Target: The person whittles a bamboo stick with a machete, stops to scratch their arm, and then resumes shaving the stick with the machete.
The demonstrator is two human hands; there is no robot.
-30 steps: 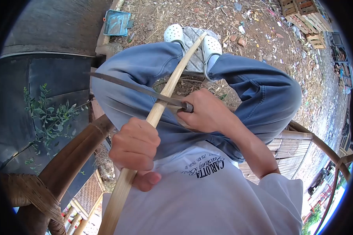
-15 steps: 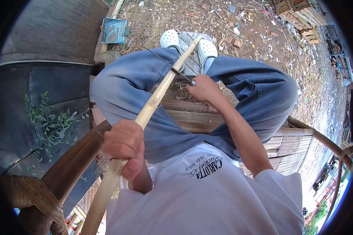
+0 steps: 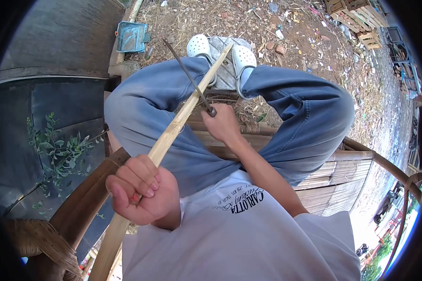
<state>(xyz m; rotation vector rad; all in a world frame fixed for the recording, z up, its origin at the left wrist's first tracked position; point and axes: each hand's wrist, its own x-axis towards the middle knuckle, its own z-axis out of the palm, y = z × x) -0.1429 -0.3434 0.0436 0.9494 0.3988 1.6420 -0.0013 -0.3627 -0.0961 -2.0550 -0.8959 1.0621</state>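
So the left hand (image 3: pixel 143 191) has its fingers curled tight around a pale bamboo strip (image 3: pixel 171 132), gripping it down near the lower end, palm side showing, with a little orange-red spot in there I can't make out. The strip runs on a slant up between the knees of some faded blue jeans (image 3: pixel 138 110), and its thin far end sits between two white clogs, over a grey slab (image 3: pixel 226 70). Can't tell if the tip actually touches that. Right hand (image 3: pixel 222 122) has its fingers closed around the handle of a long thin knife (image 3: pixel 185 69), and the blade crosses the strip in the upper half, pointing up and left. Can't tell whether the edge is biting in. Off to the upper left there's a scuffed blue dustpan (image 3: pixel 131 37), and a leafy plant (image 3: pixel 61 152) lower down beside the dark panels.
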